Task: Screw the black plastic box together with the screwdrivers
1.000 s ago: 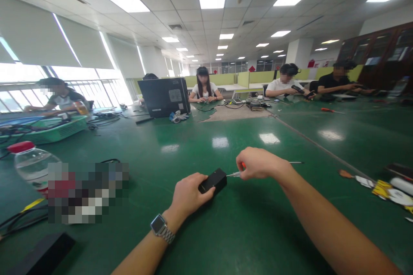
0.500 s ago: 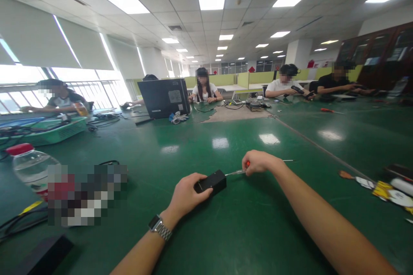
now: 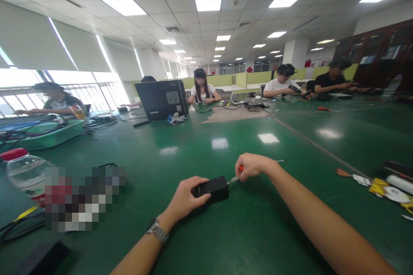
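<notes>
My left hand (image 3: pixel 190 195) is closed around a black rectangular box (image 3: pixel 220 188), which lies on the green tabletop (image 3: pixel 200 146). Thumb and fingers grip its near and far sides. My right hand (image 3: pixel 250 166) is shut on a screwdriver (image 3: pixel 233 179) with a clear shaft section and an orange-red part showing between the fingers. The screwdriver's tip meets the right end face of the box; the exact contact spot is too small to make out. Behind my right wrist, a thin metal rod (image 3: pixel 281 161) sticks out; its other end is hidden.
A water bottle (image 3: pixel 27 176) with a red cap stands at left, beside cables and another black box (image 3: pixel 41 258). Further back are a green basket (image 3: pixel 61 133), a computer case (image 3: pixel 161 99) and gloves (image 3: pixel 176 119). An orange screwdriver (image 3: pixel 324 109) lies far right. Several people sit around.
The box's right end has turned slightly toward me. My right hand has shifted a little left, and the screwdriver now slants more steeply down to the box.
</notes>
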